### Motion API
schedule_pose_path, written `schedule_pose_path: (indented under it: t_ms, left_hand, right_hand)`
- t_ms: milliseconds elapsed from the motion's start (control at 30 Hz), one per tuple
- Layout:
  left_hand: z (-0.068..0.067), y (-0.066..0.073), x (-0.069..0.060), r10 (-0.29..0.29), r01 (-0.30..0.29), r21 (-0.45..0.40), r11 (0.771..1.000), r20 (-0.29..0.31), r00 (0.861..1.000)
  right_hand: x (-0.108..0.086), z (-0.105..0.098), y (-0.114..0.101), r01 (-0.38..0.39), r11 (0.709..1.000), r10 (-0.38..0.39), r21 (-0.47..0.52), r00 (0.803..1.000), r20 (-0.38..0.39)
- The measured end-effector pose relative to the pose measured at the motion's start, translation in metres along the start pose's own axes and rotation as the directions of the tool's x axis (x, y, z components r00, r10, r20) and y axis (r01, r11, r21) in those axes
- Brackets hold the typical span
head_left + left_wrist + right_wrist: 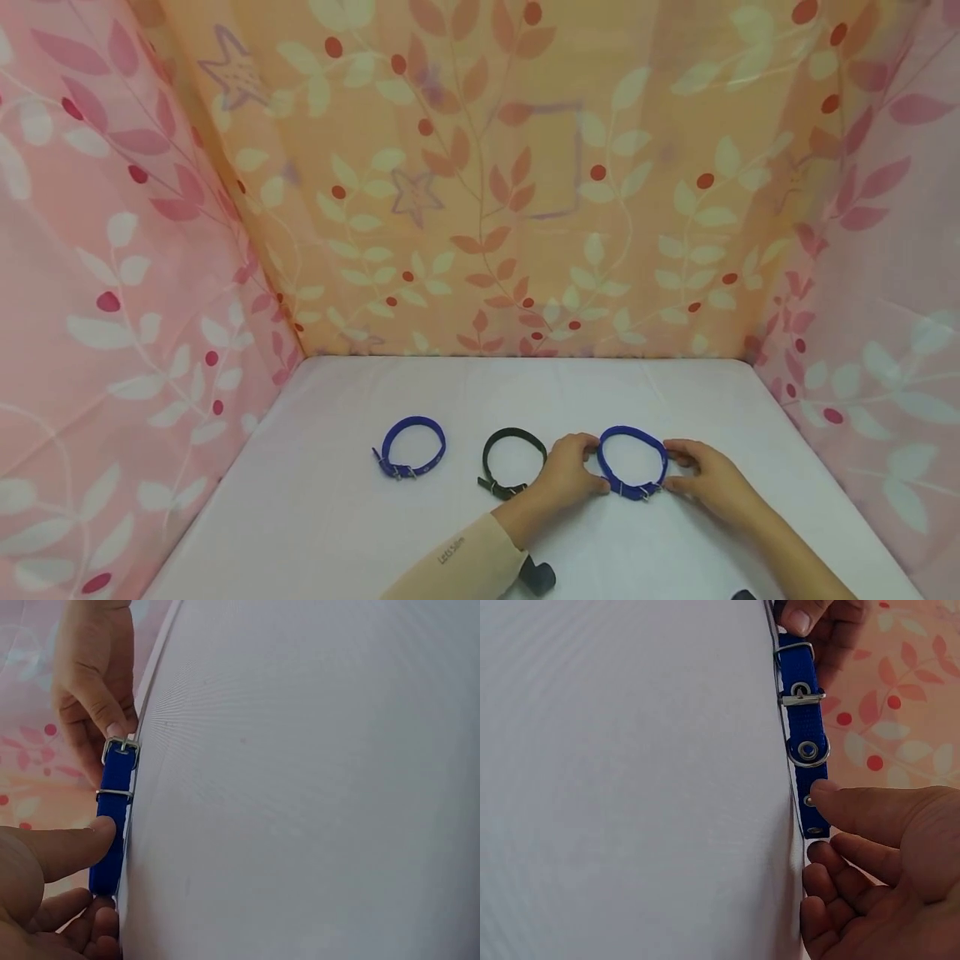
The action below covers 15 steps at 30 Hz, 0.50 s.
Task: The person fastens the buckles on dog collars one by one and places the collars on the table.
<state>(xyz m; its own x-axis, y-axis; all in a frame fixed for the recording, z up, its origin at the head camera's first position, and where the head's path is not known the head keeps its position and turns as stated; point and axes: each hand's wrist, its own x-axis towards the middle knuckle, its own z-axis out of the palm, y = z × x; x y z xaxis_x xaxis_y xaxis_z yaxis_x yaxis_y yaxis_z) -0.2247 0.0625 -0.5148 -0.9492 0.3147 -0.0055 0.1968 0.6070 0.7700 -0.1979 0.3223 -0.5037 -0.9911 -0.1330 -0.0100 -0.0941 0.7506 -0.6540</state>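
A blue buckled collar (630,431) lies as a closed ring on the white table, between my two hands. From its left side my left hand (564,477) holds it, thumb on the outside of the band near the buckle. On the opposite side my right hand (712,482) holds the ring with thumb and fingertips. The right wrist view shows the blue strap (805,724) with its metal buckle, D-ring and eyelets, the right thumb pressing near an eyelet. A dark green collar (512,432) sits just left of my left hand, its buckle end partly covered.
Farther left on the white table (337,533) lies another blue collar (415,420), also buckled into a ring. A patterned orange curtain (480,167) rises behind the table, with pink ones at both sides. A black object (538,577) shows beside the left sleeve.
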Motion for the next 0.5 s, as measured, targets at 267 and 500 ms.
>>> schedule_pose_path:
  t_ms: [267,500]
  left_hand:
    - [-0.009,0.009,-0.006,-0.015,0.016,-0.058,0.998,0.012,1.0]
    - [-0.021,0.02,-0.011,-0.01,0.012,-0.125,0.992,0.011,1.0]
  right_hand:
    - [-0.003,0.0,-0.004,0.047,0.998,-0.05,-0.045,0.996,-0.075]
    - [-0.007,0.002,-0.021,0.051,0.998,-0.057,-0.045,0.989,-0.138]
